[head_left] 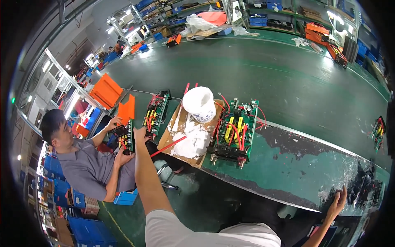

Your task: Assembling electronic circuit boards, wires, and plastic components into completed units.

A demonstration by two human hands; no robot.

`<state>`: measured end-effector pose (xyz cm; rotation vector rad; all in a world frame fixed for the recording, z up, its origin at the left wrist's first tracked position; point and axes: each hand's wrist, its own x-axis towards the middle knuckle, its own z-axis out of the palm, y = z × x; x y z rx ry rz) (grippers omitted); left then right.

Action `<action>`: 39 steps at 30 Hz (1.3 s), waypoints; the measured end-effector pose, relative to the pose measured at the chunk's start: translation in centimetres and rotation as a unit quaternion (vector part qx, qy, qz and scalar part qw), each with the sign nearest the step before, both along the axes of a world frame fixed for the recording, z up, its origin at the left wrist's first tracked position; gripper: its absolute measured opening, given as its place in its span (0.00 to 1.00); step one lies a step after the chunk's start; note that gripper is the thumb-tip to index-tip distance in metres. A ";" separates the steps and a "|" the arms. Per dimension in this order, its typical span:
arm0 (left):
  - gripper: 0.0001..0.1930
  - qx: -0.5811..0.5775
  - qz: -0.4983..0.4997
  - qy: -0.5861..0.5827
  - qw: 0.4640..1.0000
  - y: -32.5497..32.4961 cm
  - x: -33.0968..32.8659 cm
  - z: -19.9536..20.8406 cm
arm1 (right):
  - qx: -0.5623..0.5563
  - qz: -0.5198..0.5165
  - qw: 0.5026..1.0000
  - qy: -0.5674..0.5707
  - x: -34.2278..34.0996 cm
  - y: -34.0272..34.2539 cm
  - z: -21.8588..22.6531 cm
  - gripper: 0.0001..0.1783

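Observation:
My left arm reaches out to the left. My left hand (140, 134) is at the near end of a circuit board assembly (155, 114) with yellow parts and black fins; its fingers are too hidden to show a grip. Far to the right, my right hand (339, 201) has its fingers apart with nothing in them, beside dark parts (367, 188) at the table's end. Between my arms stand a white bucket (199, 103) in a cardboard tray (177, 151) smeared with white paste (190, 140), and a larger green circuit board assembly (235, 133). A red stick (168, 146) lies across the tray's edge.
A co-worker in grey (88, 162) sits close on the left, both hands on another board assembly (128, 138). Orange covers (106, 91) stand beyond. A green conveyor belt (263, 70) runs behind the table, with a small board (378, 132) at its right. Blue bins (88, 230) are at lower left.

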<state>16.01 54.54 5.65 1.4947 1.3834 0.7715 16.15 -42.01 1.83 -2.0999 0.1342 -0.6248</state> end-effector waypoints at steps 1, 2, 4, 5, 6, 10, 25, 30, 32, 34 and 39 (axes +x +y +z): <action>0.27 -0.007 0.004 0.032 0.999 -0.3 0.0 1.1 | -0.016 -0.011 1.000 0.004 -0.2 0.0 0.0 0.22; 0.28 -0.016 0.006 0.064 0.998 -0.7 0.0 2.0 | -0.013 -0.009 1.000 0.002 -0.1 0.1 0.0 0.22; 0.28 -0.025 -0.028 0.096 0.995 1.2 -2.9 4.2 | 0.005 0.012 1.000 0.007 0.3 0.4 -0.7 0.22; 0.28 -0.040 -0.070 0.130 0.988 2.5 -4.5 5.4 | 0.021 0.024 0.999 0.002 0.6 0.6 -1.3 0.22; 0.34 0.048 -0.115 0.210 0.970 3.0 -5.0 6.2 | 0.024 0.024 0.999 0.001 0.7 0.6 -1.7 0.22; 0.41 0.273 -0.004 0.365 0.890 1.0 -1.7 6.9 | 0.045 0.025 0.999 -0.008 -0.3 1.1 -1.0 0.19; 0.29 0.631 -0.342 0.053 0.694 -17.6 29.1 23.0 | 0.033 0.035 0.997 -0.066 -1.3 3.4 5.2 0.11; 0.22 0.663 -0.524 0.030 0.534 -47.9 33.7 20.0 | 0.071 0.048 0.996 -0.028 -1.9 2.3 5.4 0.09; 0.24 0.656 -0.589 0.044 0.469 -59.7 31.1 18.4 | 0.072 0.047 0.996 -0.018 -1.5 1.4 5.3 0.10; 0.23 0.606 -0.666 0.061 0.430 -67.5 29.0 15.9 | 0.139 0.045 0.989 -0.004 -0.9 1.0 5.0 0.10; 0.23 0.468 -0.748 0.007 0.471 -74.0 25.8 7.5 | 0.149 0.029 0.988 -0.007 0.2 2.4 3.5 0.08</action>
